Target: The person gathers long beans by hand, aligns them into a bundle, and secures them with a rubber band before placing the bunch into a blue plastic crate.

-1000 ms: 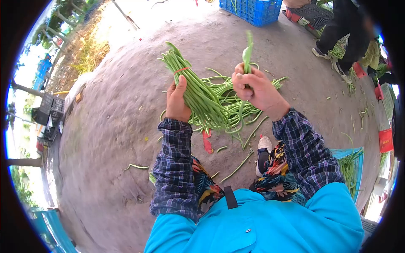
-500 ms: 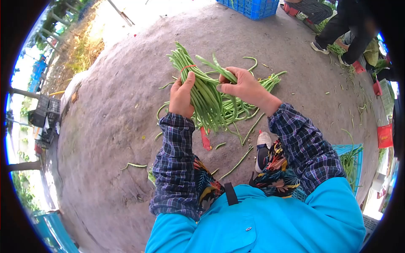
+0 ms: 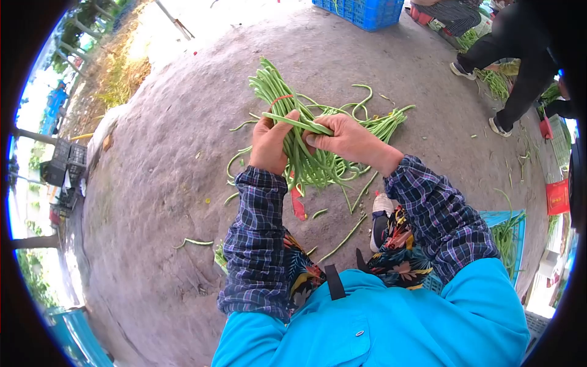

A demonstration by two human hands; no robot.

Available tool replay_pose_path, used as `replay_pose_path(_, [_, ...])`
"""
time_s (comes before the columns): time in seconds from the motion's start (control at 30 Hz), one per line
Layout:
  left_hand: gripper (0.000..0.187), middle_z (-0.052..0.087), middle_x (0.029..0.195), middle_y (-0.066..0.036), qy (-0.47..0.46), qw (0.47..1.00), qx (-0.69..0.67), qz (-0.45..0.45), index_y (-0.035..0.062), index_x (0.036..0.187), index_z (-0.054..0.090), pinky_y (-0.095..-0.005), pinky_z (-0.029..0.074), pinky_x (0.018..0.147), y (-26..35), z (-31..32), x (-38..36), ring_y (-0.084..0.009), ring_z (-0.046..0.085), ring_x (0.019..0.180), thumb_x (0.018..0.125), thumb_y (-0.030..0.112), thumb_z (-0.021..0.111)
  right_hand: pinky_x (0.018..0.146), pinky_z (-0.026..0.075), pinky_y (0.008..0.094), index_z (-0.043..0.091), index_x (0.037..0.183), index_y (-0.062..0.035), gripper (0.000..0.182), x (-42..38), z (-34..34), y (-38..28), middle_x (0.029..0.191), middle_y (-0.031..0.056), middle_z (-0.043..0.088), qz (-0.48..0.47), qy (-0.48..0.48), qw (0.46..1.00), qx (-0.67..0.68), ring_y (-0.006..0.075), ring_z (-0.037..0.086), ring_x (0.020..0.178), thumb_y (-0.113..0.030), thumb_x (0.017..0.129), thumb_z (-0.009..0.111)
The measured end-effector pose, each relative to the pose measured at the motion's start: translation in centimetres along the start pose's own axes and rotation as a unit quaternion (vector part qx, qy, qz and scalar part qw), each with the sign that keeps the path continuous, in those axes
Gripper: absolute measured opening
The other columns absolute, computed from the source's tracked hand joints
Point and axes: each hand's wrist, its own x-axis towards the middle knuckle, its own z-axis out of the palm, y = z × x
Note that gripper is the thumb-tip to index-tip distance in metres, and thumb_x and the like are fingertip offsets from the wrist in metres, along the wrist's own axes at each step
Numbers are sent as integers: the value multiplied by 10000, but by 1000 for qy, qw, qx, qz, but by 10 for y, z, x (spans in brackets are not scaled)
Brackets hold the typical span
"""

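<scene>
Left hand clamped round bundle of long beans, held above ground at centre; red band already round far end. Right hand pinched on single bean, laid across bundle. Judgement: bundle partly built; loose beans on concrete ground just right remain unsorted. Blue crate far right. No legible writing or brand anywhere.

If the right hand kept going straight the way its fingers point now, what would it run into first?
The right hand points leftward across the bean bundle. It would probably meet the fingers of the left hand first, which grip the same bundle; they look almost touching, though depth is unclear.
</scene>
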Motion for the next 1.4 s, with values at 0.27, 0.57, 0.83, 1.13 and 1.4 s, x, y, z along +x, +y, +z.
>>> replay_pose_path(0.27, [303,629,980,-126,-3,1000,-11,2,-27,1172,509,-312,552,705,3,0,-2,-197,643,813,875,20,541,506,379,170,618,1008,-32,230,-6,-11,3,796,13,625,90,85,967,224,14,467,575,-237,926,553])
replay_pose_path(0.57, [328,623,1029,-94,-38,999,13,19,-22,1204,500,-291,527,757,3,4,-6,-166,630,865,884,34,544,642,448,246,639,963,21,226,1,0,11,765,20,624,-50,150,987,-20,78,540,676,-171,845,631])
replay_pose_path(0.83, [331,621,1022,-91,-61,997,28,29,-22,1206,481,-289,526,759,8,2,-9,-160,625,867,885,29,540,546,375,227,620,848,-5,225,6,-10,-1,656,-48,510,18,56,998,25,44,449,607,-216,900,562])
replay_pose_path(1.13, [280,623,951,-55,54,990,49,121,-6,1140,521,-252,515,675,1,20,-5,-124,609,799,877,54,593,587,446,270,615,901,27,258,14,8,-9,711,11,602,-16,104,994,13,70,521,656,-209,929,513])
replay_pose_path(1.4, [210,617,912,-74,245,955,-20,165,-4,1070,552,-313,544,661,15,-5,5,-169,620,771,903,122,568,636,442,249,595,927,22,250,-19,33,18,746,20,591,76,-2,989,-126,84,513,703,-214,918,516])
